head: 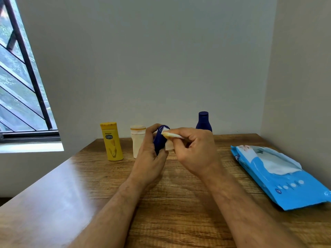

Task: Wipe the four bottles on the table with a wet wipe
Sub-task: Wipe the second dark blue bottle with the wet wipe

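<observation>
1. Head view, hands: the left hand has its fingers curled round a small blue bottle, lifted clear of the desk and tilted. The right hand pinches a folded wipe between thumb and fingers and presses it against the bottle's upper side.

2. Head view, the other bottles: a yellow bottle stands upright at the far left of the desk, a cream bottle just beside it and partly hidden by the left hand. A taller blue bottle stands near the back wall, behind the right hand.

3. Head view, supplies: the wipe pack lies on the right of the desk, its flap open and a white sheet showing.

4. Step in hand: I'd say the small blue bottle is being wiped now. Which of the other three are already clean I cannot tell, though the wipe has a yellowish stain at its edge.

5. Next move, as I judge it: turn the bottle in the left hand so the wipe reaches the hidden side and the cap, then stand it back on the desk, well apart from the others, and take up another.
</observation>
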The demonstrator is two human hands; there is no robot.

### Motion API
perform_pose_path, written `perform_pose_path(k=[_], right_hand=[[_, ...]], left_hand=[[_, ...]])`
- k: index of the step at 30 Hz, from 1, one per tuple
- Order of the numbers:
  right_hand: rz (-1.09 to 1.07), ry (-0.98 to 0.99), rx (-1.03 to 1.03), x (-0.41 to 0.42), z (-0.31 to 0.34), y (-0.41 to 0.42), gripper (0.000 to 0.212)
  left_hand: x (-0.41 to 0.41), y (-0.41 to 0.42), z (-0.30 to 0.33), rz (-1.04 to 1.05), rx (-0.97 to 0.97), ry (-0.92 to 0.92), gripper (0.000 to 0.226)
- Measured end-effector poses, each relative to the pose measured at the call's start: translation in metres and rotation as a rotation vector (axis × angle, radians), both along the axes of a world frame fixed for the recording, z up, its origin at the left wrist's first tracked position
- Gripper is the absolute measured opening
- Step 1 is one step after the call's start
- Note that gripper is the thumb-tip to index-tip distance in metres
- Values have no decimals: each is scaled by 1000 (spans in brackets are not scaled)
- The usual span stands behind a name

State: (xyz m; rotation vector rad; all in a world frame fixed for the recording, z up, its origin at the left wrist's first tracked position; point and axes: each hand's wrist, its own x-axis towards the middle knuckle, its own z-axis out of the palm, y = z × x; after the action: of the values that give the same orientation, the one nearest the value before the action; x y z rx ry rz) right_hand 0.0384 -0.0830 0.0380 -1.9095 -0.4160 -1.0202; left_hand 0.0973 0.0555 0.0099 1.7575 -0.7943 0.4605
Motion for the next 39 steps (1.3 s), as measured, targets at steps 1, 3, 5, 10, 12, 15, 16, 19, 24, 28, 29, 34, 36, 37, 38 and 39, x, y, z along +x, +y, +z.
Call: perform_pose_path(k=[1,3,5,10,12,15,16,19,24,28,29,34,36,37,38,39], right_hand=[[-22,-28,29,0,1,1,23],[-118,-101,38,0,2,2,25],[-181,-145,-16,1,1,2,28],[-201,-131,-172,2,-2,10,30],[-171,-153,-244,0,-1,11,27],[-211,-194,-273,0,-1,7,19],[-242,-207,-228,0,0,6,18],[-306,-206,27,2,3,1,25],[-197,-169,-50,0,3,3,32],[-165,-147,-128,1,2,6,33],[-171,-160,-106,1,2,4,33],[-172,3,226,2,5,4,25],[-155,125,321,7,4,3,18],[-114,190,376,8,4,2,14],[-52,258,433,9,5,2,11],[23,321,493,10,5,3,10]], left_hand=[[0,-1,0,2,-7,7,63],[1,-3,1,15,-10,-3,58],[1,-3,1,26,4,-15,58],[0,-1,1,-4,35,-51,57],[3,1,0,-2,18,-63,55],[6,2,-2,40,-8,-38,52],[6,1,-2,62,-23,-31,52],[6,-1,-1,103,-8,-46,57],[2,-2,-2,88,7,-41,60],[9,4,-2,102,-5,-38,61],[9,4,-1,91,-12,-41,61],[-1,-2,6,67,3,-60,71],[-2,-4,5,90,11,-67,75],[-2,-4,4,101,22,-72,77],[-2,-4,3,116,41,-85,79],[-1,-4,2,133,61,-107,82]])
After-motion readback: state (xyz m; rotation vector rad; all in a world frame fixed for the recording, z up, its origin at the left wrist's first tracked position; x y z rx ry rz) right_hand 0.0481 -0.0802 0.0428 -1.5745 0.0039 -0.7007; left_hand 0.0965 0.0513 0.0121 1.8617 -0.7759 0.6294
